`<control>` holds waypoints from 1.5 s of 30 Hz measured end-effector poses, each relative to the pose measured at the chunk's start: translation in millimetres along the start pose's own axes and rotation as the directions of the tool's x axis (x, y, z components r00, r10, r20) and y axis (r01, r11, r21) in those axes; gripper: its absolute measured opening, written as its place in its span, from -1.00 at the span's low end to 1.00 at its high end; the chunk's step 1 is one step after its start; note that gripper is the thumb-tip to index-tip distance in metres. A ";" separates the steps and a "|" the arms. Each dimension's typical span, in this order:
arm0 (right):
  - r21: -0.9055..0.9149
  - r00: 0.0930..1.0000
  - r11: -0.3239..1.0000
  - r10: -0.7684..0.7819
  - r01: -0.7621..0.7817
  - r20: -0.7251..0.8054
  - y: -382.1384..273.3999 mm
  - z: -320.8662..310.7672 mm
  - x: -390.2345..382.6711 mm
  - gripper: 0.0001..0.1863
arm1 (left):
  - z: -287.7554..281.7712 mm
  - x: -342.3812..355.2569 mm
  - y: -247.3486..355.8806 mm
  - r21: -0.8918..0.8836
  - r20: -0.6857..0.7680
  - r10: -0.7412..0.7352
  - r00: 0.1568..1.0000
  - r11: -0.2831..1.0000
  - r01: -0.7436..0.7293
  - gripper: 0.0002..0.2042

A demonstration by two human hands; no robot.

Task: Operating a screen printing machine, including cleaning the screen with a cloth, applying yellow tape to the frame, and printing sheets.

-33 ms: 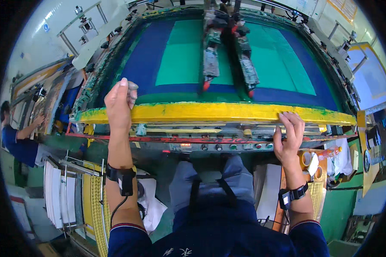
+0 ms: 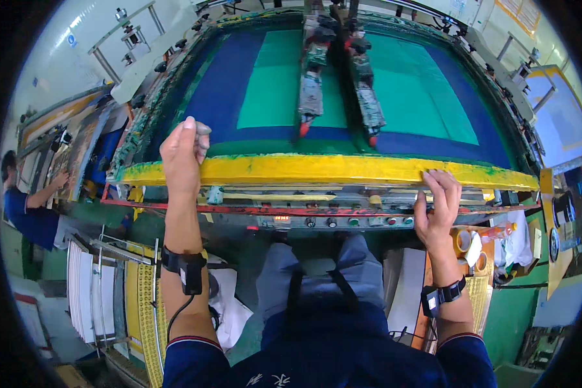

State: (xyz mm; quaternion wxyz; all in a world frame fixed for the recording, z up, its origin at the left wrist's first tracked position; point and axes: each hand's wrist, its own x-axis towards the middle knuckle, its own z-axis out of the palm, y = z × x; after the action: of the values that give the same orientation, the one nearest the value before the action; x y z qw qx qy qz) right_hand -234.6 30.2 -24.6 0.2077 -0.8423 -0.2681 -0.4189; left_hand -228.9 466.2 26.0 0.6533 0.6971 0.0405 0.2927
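Note:
My left hand [image 2: 182,152] is raised over the left part of the yellow front edge [image 2: 317,169] of a printing screen frame. Its fingers are curled in with the thumb on top; a greyish patch shows at the fingertips, and I cannot make out what they hold, if anything. Toward the right end of that edge, my right hand [image 2: 438,205] rests with fingertips on the yellow band, fingers apart and thumb lower. Beyond both hands lies the screen mesh, blue around a green area [image 2: 407,84]. Two ink-caked squeegee bars [image 2: 312,90] with red tips stand over it.
Below the frame runs a control panel [image 2: 333,223] with knobs and buttons. White boards in a rack [image 2: 87,291] stand at the lower left. Rolls of tape [image 2: 462,240] and a bottle [image 2: 498,230] sit on the right. Another person [image 2: 29,207] works at the far left.
The pair of squeegee bars has shifted slightly to the left over the screen. Both my hands hold nearly the same places.

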 end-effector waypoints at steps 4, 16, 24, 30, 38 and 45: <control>0.002 1.000 1.000 -0.003 0.003 0.002 -2.6 0.0 2.1 -0.53 | -1.0 -1.4 4.7 -0.010 0.006 0.022 1.000 1.000 -0.022 -0.67; -0.012 1.000 1.000 0.001 -0.001 0.007 -1.6 0.6 0.4 -0.56 | 0.1 -1.2 5.5 0.001 0.001 -0.002 1.000 1.000 0.002 -0.67; -0.014 1.000 1.000 0.003 -0.003 0.020 -2.4 -1.0 0.1 -0.56 | 0.1 -3.0 6.4 -0.008 0.010 0.007 1.000 1.000 -0.007 -0.67; -0.019 1.000 1.000 -0.007 0.008 0.012 -0.9 0.6 0.3 -0.57 | -3.7 -0.4 1.4 -0.021 0.029 0.020 0.999 1.000 -0.019 -0.68; -0.013 1.000 1.000 -0.011 0.011 0.000 -0.9 0.7 0.7 -0.57 | -1.1 0.0 3.0 -0.042 0.029 0.025 0.999 0.999 -0.023 -0.68; -0.014 1.000 1.000 -0.016 0.016 0.006 -1.0 0.1 1.2 -0.56 | -1.1 -0.8 5.7 -0.039 0.028 0.022 0.999 0.999 -0.021 -0.67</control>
State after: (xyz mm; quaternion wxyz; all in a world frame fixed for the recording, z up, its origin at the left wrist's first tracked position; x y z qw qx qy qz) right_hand -234.5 31.3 -23.5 0.1976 -0.8429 -0.2725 -0.4198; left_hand -231.9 466.0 31.0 0.6641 0.6887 0.0179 0.2906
